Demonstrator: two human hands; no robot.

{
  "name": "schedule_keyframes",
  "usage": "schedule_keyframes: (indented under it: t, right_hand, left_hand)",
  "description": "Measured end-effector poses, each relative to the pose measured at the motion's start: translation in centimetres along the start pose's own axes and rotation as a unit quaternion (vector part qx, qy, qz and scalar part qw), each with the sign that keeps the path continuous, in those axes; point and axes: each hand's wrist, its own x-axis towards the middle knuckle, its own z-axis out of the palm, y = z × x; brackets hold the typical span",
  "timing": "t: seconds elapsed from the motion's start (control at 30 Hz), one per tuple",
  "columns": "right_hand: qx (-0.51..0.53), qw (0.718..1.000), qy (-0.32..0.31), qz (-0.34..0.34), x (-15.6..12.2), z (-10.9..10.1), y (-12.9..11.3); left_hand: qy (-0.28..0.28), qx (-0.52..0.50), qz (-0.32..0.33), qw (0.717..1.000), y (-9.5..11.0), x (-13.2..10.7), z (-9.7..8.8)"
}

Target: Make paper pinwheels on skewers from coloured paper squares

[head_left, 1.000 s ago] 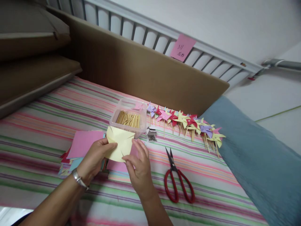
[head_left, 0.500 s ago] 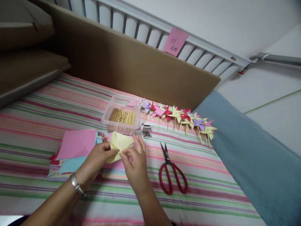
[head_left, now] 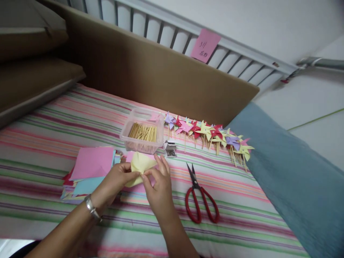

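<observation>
Head view: left hand [head_left: 118, 181] and right hand [head_left: 159, 184] pinch yellow paper [head_left: 141, 163], plastic tub [head_left: 142, 147] of sticks [head_left: 143, 132] at twelve o'clock, box [head_left: 170, 146] of indistinct bits [head_left: 170, 153] at one.

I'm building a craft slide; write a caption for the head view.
Left hand and right hand pinch bent yellow paper; scissors and a row of pinwheels lie nearby.

striped cloth [head_left: 145, 238]: carrier, spread under left hand [head_left: 115, 181] and right hand [head_left: 158, 186]
paper stack [head_left: 92, 163]: left of left hand, mixed colors, pink topmost, edges uneven
second paper pile [head_left: 139, 188]: beneath the hands, pink topmost, partly hidden
clear box [head_left: 137, 146]: beyond both hands, plastic
small box [head_left: 170, 147]: beyond right hand, just beside clear box, flap up
pinwheels [head_left: 205, 129]: beyond and right of right hand, crowded long row
scissors [head_left: 196, 185]: right of right hand, red handles, blades slightly parted
</observation>
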Motion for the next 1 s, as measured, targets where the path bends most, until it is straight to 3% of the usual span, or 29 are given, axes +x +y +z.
schedule_keyframes:
  t: [0.4,0.6,0.7,0.87,1.0]
  right_hand:
    - [-0.019,1.0,0.019,0.017,-0.1,0.2,0.0]
    - [0.007,0.997,0.058,0.052,0.9,-1.7,0.2]
    - [0.077,0.99,0.005,0.123,1.3,-2.9,0.8]
    - [0.243,0.938,-0.184,0.166,1.2,-3.5,1.6]
    - [0.288,0.921,-0.211,0.154,1.0,-3.4,1.7]
  left_hand:
    - [-0.012,0.024,0.002,1.0,0.3,-0.1,0.2]
    - [-0.015,0.065,0.025,0.997,0.0,0.3,-0.3]
    - [-0.047,0.085,0.017,0.995,0.2,-0.1,-0.1]
    - [-0.095,0.123,0.005,0.988,0.5,-0.9,1.0]
    - [-0.123,0.119,-0.002,0.985,0.5,-1.1,1.3]
